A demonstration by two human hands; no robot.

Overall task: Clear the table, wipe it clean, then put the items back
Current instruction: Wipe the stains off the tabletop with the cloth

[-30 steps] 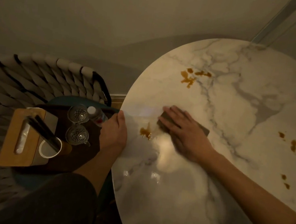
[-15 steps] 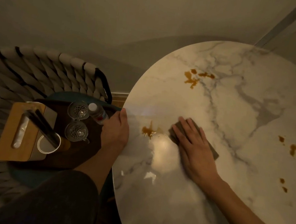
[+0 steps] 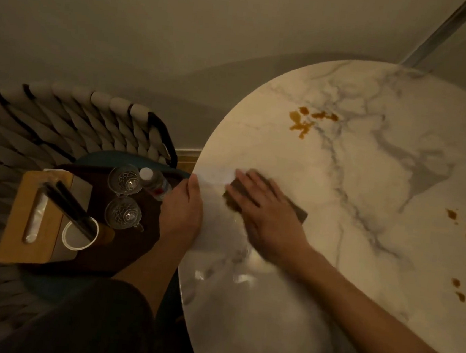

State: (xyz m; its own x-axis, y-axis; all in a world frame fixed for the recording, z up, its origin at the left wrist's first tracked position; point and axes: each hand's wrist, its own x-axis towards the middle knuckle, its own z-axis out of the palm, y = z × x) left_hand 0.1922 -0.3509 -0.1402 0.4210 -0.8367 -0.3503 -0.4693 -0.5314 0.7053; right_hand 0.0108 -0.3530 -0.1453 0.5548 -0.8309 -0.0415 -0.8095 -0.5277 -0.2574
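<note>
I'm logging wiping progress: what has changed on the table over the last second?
The right hand slid the cloth leftward toward the table edge, over the brown stain that lay beside the left hand. That stain no longer shows. The left hand still holds the table's edge, and the far stains and the glasses on the chair are unchanged.

L hand (image 3: 182,214) grips the table (image 3: 340,187) at its left edge, thumb on top, other digits hidden below. R hand (image 3: 267,217) lies flat, palm down, fingers straight, just inside that edge; forearm reaches in from lower right.
</note>
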